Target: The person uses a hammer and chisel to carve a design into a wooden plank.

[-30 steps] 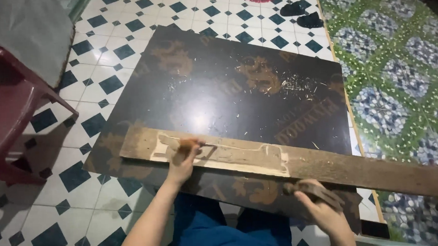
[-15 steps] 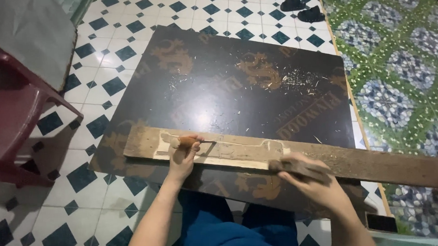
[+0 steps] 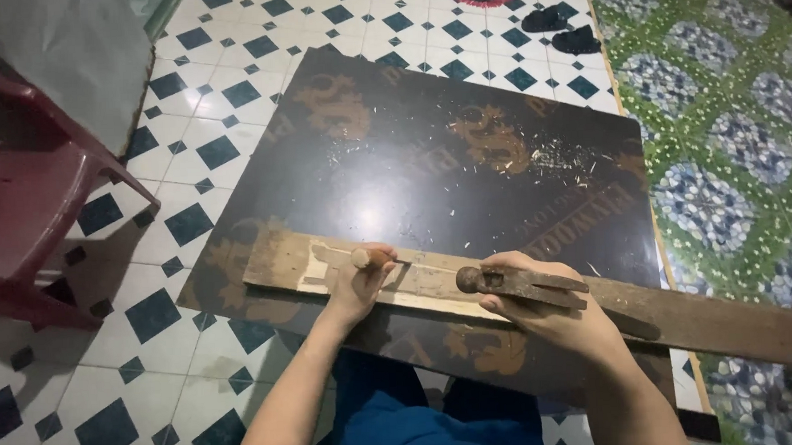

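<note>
While the long wooden plank (image 3: 524,292) lies across the near part of the dark plywood board (image 3: 429,168), both hands work on top of it. The left hand (image 3: 359,282) rests on the plank toward its left end, fingers curled tight around a chisel (image 3: 375,259) whose rounded pale handle end sticks up beside the thumb and whose thin blade lies along the plank's top face, pointing right. The right hand (image 3: 542,309) sits further right on the plank, fingers wrapped firmly around a claw hammer (image 3: 514,281); the round striking face points left toward the chisel and stands a little apart from it, and the claw end points right. Between the chisel and the plank's left end, the wood shows a pale, freshly cut recess (image 3: 313,269). Pale wood chips (image 3: 558,158) lie scattered on the board beyond the plank, toward the board's far right corner. The board rests on a white floor with dark blue diamond tiles (image 3: 191,222). Left of the board stands a red plastic chair (image 3: 30,203). Right of the board lies a green patterned mat (image 3: 731,146), under the plank's right end. A pair of dark shoes (image 3: 561,30) sits on the tiles beyond the board's far edge.
</note>
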